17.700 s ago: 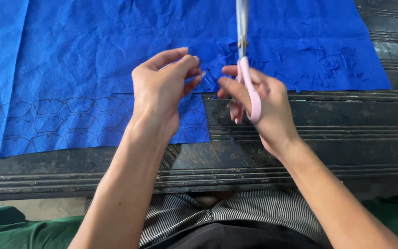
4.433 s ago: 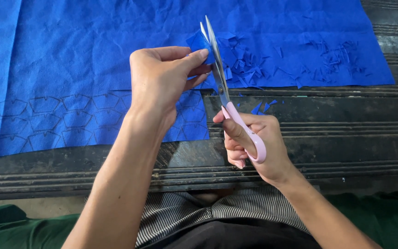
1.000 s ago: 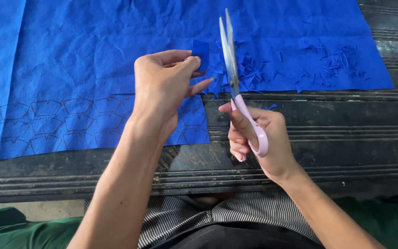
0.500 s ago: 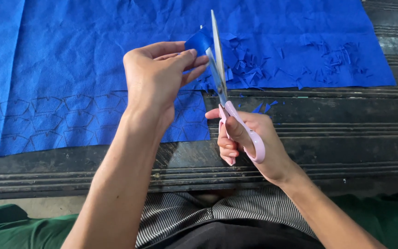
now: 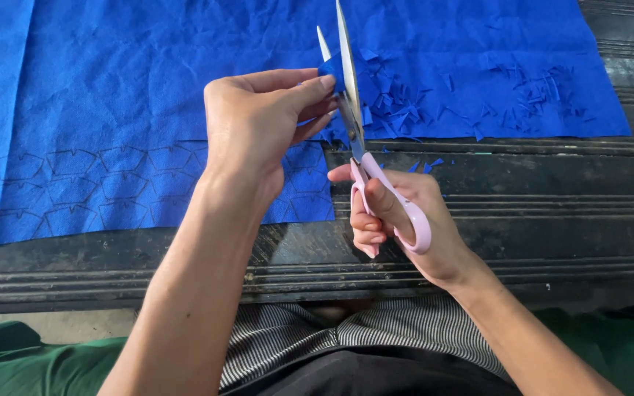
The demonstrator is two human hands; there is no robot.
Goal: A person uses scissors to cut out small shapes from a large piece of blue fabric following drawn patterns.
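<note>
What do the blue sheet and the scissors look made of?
Blue sheet: looks like thin matte felt or non-woven fabric; creased, no sheen. Scissors: shiny blades, probably steel; smooth pink handles, likely plastic.

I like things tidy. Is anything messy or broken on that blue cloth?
Yes. Small blue scraps lie scattered over the blue cloth beside the scissors, a few spilling onto the dark bench. Nothing looks broken.
</note>
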